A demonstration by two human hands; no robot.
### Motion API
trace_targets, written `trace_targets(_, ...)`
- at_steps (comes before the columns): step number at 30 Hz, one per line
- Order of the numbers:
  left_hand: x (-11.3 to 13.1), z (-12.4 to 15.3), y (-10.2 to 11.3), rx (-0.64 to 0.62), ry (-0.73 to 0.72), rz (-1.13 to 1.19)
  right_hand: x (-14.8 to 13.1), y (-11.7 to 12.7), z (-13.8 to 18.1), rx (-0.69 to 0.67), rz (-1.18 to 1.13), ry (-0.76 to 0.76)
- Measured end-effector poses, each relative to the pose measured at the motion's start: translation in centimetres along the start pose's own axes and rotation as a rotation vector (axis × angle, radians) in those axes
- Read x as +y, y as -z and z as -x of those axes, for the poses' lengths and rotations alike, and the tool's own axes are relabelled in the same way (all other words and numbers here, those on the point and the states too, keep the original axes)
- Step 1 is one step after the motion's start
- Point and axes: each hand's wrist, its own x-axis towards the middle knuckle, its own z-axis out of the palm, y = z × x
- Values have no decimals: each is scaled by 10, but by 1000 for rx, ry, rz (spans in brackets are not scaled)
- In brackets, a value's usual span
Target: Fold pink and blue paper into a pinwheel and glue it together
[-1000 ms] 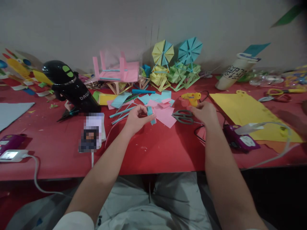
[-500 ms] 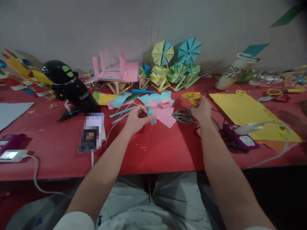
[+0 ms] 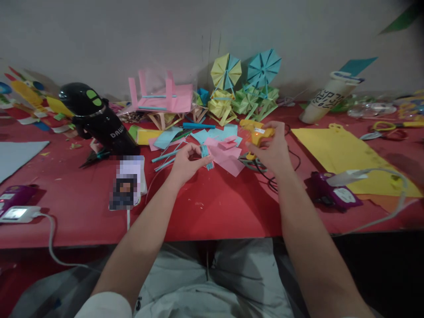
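Observation:
My left hand (image 3: 187, 164) pinches a small light-blue coil (image 3: 207, 158) that looks like wound paper strip, between thumb and fingers. A yellow hot glue gun (image 3: 257, 131) is gripped in my right hand (image 3: 274, 152), its nozzle end toward the left, raised over the table. Beneath the glue gun lie scissors with grey-green handles (image 3: 255, 164), partly covered by the gun and its dark cable. Pink paper pieces (image 3: 228, 162) are spread between my two hands. Thin blue paper sticks (image 3: 164, 155) lie just behind my left hand.
A tilted black bottle (image 3: 109, 123) and a phone (image 3: 127, 183) are at left. Folded paper models (image 3: 228, 104) line the wall. Right of my right arm are a purple power strip (image 3: 336, 192), yellow sheets (image 3: 351, 159), more scissors (image 3: 380, 132) and a paper cup (image 3: 326, 99).
My right hand has lifted the glue gun and brought it left, closer to the coil. The cable now trails over the scissors. My left hand keeps the coil, shifted slightly left.

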Motion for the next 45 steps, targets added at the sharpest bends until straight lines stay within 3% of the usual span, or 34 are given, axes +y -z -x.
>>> trace_targets(15, 2, -1, 0, 14, 2, -5, -22, -10, 12, -34, -28, 98)
trace_targets(27, 5, -1, 2, 23, 79, 59, -37, 3, 17, -184, -287, -32)
trace_targets(34, 7, -2, 1, 26, 68, 86, -42, 5, 19, -239, -323, -47)
trace_targets(45, 8, 0, 2, -25, 72, 108, -46, 2, 18, -236, -363, -30)
